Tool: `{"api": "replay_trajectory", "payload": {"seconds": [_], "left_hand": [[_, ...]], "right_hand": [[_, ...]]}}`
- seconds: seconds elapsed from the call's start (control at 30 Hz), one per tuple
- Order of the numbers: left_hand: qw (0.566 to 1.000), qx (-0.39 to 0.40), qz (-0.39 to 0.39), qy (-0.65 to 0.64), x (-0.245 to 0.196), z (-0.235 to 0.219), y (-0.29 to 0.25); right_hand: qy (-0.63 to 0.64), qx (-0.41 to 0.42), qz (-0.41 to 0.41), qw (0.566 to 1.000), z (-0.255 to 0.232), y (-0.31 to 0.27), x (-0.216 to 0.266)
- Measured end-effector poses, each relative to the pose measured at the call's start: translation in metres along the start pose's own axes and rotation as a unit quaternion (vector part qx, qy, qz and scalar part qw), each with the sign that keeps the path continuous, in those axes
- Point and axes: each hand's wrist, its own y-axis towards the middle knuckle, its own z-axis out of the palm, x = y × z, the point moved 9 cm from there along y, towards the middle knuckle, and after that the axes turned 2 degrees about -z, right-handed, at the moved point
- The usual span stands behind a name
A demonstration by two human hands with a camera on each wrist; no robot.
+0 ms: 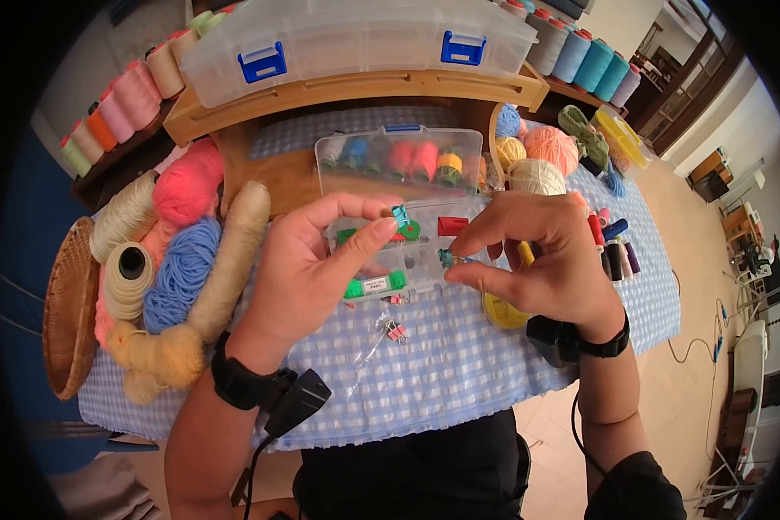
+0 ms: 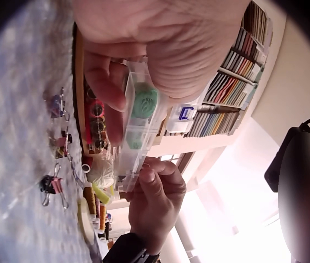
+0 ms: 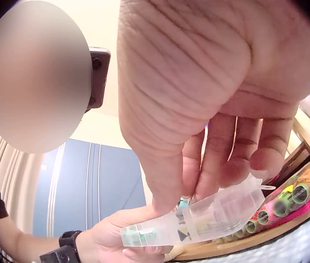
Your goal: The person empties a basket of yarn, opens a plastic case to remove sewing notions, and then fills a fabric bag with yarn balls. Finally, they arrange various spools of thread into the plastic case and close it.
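Observation:
My left hand [image 1: 299, 260] pinches a teal binder clip [image 1: 399, 217] between thumb and index finger. My right hand [image 1: 550, 260] pinches another small teal clip [image 1: 446, 258] with silver wire handles between thumb and index fingertip. Between the hands is a clear compartment box [image 1: 420, 276], in which green pieces [image 1: 375, 285] with a white label and a red piece [image 1: 452, 226] show. In the left wrist view, the lower left fingers [image 2: 103, 76] lie along the underside of the box. A pink binder clip [image 1: 396, 331] lies on the cloth in front.
Yarn skeins [image 1: 182, 277] and a wicker basket [image 1: 69, 308] stand at left. Behind is a clear case of thread [image 1: 399, 160] under a wooden shelf [image 1: 355, 89] bearing a large plastic case. Yarn balls [image 1: 537, 176], thread spools [image 1: 615, 247] and a yellow tub [image 1: 503, 312] are at right.

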Motion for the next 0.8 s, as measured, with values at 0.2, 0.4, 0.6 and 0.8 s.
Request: {"api": "replay_trajectory", "payload": {"seconds": [0.2,0.4,0.6,0.8], "left_hand": [[1.0,0.004,0.003,0.004,0.002,0.0,0.001],[1.0,0.0,-0.011,0.016,0.004,-0.002,0.001],[0.999,0.002,-0.031,0.014,0.005,0.0,0.001],[0.999,-0.002,-0.032,0.03,0.004,-0.002,0.001]], "right_hand": [[-0.031,0.011,-0.057,0.998,0.003,-0.001,0.003],[-0.011,-0.014,0.002,1.0,-0.006,-0.001,-0.002],[-0.023,0.009,0.026,0.999,-0.004,0.001,-0.009],[0.057,-0.034,0.054,0.996,-0.007,-0.001,-0.019]]}}
